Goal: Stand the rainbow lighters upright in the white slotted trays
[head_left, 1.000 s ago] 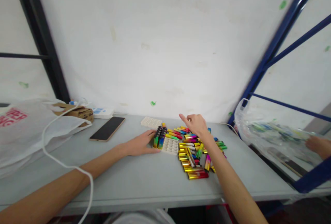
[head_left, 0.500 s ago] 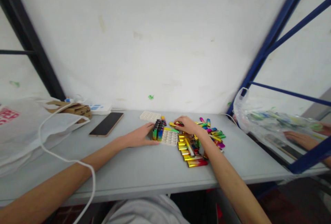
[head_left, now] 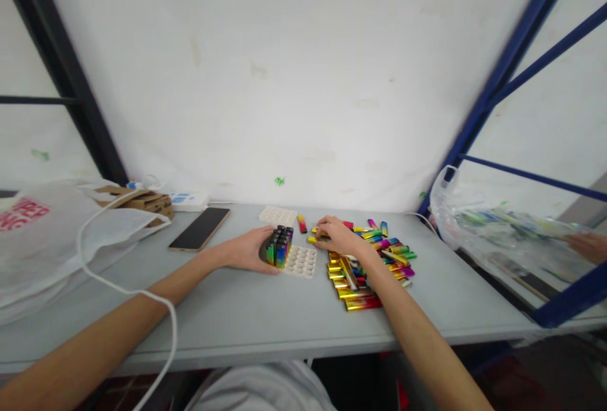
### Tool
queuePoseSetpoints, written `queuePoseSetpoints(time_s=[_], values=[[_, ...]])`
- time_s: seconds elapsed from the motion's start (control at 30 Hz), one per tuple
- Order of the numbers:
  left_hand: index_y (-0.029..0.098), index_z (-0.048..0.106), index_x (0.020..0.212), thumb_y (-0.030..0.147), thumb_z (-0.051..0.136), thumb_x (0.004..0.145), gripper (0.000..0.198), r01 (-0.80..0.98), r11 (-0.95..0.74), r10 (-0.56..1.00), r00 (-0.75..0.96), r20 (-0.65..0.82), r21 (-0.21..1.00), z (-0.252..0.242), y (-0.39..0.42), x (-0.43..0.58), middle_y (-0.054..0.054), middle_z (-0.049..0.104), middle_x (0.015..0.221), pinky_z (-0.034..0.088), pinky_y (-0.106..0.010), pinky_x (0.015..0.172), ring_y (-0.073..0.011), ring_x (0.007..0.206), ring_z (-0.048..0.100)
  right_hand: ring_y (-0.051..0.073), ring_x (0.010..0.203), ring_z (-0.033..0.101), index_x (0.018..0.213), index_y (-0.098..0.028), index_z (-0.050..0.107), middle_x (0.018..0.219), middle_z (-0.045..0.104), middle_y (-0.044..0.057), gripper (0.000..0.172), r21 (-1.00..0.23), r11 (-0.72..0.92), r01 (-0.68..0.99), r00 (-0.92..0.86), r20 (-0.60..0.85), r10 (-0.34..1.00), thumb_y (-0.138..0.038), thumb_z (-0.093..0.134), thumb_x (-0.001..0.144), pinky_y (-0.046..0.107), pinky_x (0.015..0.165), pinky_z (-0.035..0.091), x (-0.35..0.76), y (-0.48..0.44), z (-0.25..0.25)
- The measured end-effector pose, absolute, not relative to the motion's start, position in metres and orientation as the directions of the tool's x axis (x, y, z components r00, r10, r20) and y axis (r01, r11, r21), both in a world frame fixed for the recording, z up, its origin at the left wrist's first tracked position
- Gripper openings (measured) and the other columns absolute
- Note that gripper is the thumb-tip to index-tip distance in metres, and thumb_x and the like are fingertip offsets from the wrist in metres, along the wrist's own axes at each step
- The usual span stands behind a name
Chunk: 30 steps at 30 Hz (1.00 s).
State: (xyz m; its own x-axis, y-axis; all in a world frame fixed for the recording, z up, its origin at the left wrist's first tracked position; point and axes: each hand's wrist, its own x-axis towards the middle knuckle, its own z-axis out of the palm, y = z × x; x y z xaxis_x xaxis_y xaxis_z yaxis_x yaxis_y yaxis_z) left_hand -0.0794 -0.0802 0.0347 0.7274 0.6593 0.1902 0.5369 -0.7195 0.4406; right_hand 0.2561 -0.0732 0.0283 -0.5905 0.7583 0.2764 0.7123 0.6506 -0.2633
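Several shiny rainbow-coloured lighters (head_left: 281,248) with black tops stand upright in rows at the left part of a white tray (head_left: 302,261) with round hollows. My left hand (head_left: 251,250) is wrapped round their left side, thumb in front and fingers behind. To the right lies a loose pile of lighters (head_left: 363,302) in gold, red, green and purple. My right hand (head_left: 335,236) is over the pile's far left edge, fingers bent down and closed on a yellow lighter (head_left: 312,240), its tips partly hidden. A single red-and-yellow lighter (head_left: 302,224) lies behind the tray.
A second white tray (head_left: 277,214) lies near the wall. On the left are a phone (head_left: 199,229), a cardboard piece (head_left: 142,201), a white plastic bag (head_left: 85,227) and a white cable (head_left: 156,302). At right, behind a blue frame (head_left: 474,120), another person's hand (head_left: 588,245) shows near clear bags.
The tray with the upright lighters and my left hand have shifted left. A red-and-yellow lighter now shows apart behind the tray. My right hand has moved slightly left, its fingers lower.
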Motion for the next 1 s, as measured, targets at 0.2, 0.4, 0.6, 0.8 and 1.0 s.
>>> queuePoseSetpoints(time_s=[0.2, 0.4, 0.6, 0.8, 1.0], values=[[0.017, 0.066, 0.141, 0.071, 0.091, 0.071, 0.092, 0.570, -0.678, 0.711, 0.670, 0.214, 0.464, 0.027, -0.081, -0.070, -0.016, 0.070, 0.147, 0.048, -0.051, 0.123, -0.0417, 0.135, 0.066, 0.027, 0.108, 0.073, 0.098, -0.019, 0.076, 0.110, 0.080, 0.012, 0.016, -0.419, 0.564, 0.711, -0.485, 0.288, 0.825, -0.035, 0.075, 0.100, 0.039, 0.099, 0.054, 0.270, -0.072, 0.035], [0.017, 0.066, 0.141, 0.077, 0.085, 0.074, 0.092, 0.579, -0.668, 0.734, 0.614, 0.289, 0.467, 0.014, -0.080, -0.053, -0.020, 0.066, 0.151, 0.049, -0.054, 0.123, -0.0455, 0.139, 0.063, 0.019, 0.072, 0.068, 0.120, -0.019, 0.069, 0.082, 0.077, 0.001, 0.036, -0.600, 0.513, 0.614, -0.363, 0.363, 0.858, -0.050, 0.055, 0.108, 0.030, 0.076, 0.050, 0.271, -0.078, 0.042], [0.016, 0.066, 0.137, 0.076, 0.081, 0.080, 0.084, 0.575, -0.667, 0.738, 0.597, 0.314, 0.475, 0.005, -0.079, -0.048, -0.022, 0.066, 0.145, 0.051, -0.055, 0.122, -0.0444, 0.136, 0.064, 0.017, 0.065, 0.054, 0.103, -0.018, 0.076, 0.075, 0.068, 0.000, 0.051, -0.739, 0.459, 0.493, -0.163, 0.439, 0.883, -0.067, 0.072, 0.089, 0.029, 0.064, 0.043, 0.260, -0.078, 0.046], [0.016, 0.062, 0.143, 0.079, 0.080, 0.082, 0.090, 0.576, -0.673, 0.732, 0.607, 0.308, 0.464, 0.001, -0.074, -0.051, -0.021, 0.064, 0.147, 0.049, -0.055, 0.124, -0.0421, 0.137, 0.063, 0.020, 0.074, 0.062, 0.083, -0.022, 0.063, 0.076, 0.064, 0.001, 0.060, -0.864, 0.411, 0.291, -0.194, 0.368, 0.910, -0.082, 0.065, 0.088, 0.032, 0.069, 0.052, 0.244, -0.083, 0.044], [0.019, 0.063, 0.145, 0.080, 0.080, 0.083, 0.089, 0.558, -0.694, 0.713, 0.622, 0.325, 0.454, 0.000, -0.071, -0.053, -0.019, 0.065, 0.148, 0.049, -0.056, 0.124, -0.0417, 0.137, 0.063, 0.017, 0.062, 0.059, 0.094, -0.027, 0.053, 0.072, 0.059, -0.003, 0.059, -0.943, 0.298, 0.148, -0.357, 0.230, 0.905, -0.085, 0.052, 0.095, 0.032, 0.064, 0.055, 0.227, -0.094, 0.043]])
